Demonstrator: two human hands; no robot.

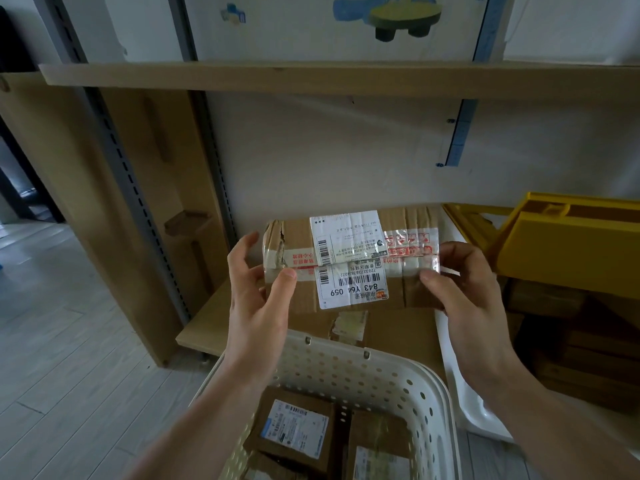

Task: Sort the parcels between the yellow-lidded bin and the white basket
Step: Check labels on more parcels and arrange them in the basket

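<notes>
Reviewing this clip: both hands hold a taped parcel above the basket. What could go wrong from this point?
1. The cardboard parcel is torn at its left end, just where the left hand grips; the tear might widen under pressure.
2. The right hand holds it by glossy tape, so it could slip and drop onto the parcels in the white basket.
3. The label reads upside down from here, so misreading it could send the parcel to the wrong container.

The small print on the label of the held box is too fine to read. The left hand and right hand cover the box's ends. The yellow lid runs off the right edge, the white basket off the bottom. Parcels in the bin sit in shadow, their shapes unclear.
</notes>
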